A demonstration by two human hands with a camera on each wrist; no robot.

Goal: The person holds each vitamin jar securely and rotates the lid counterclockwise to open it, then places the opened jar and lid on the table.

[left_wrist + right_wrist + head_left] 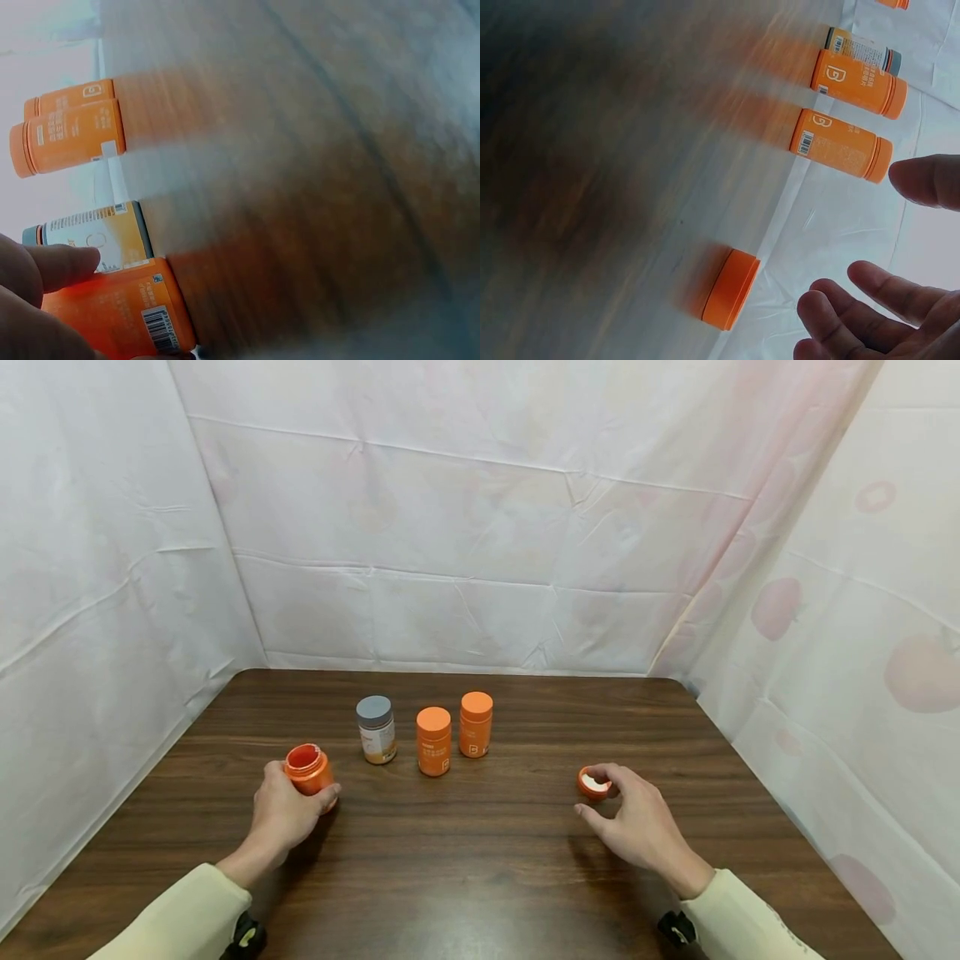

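On the left of the table, my left hand (pixel 288 810) grips an uncapped orange bottle (pixel 309 770), its mouth showing from above. The left wrist view shows that bottle's barcode side (pixel 124 311) below the thumb. Over on the right, an orange cap (pixel 594 783) lies on the table with its white inside facing up. My right hand (pixel 637 820) hovers right beside it, thumb and fingers spread apart. In the right wrist view a gap shows between the cap (pixel 731 290) and the fingers (pixel 832 315).
Between the hands, farther back, stand a grey-capped bottle (pixel 377 731) and two capped orange bottles, one in front (pixel 433 742) and one behind it to the right (pixel 476 724). White cloth (pixel 465 527) surrounds the brown wooden table (pixel 450 860) at the back and sides.
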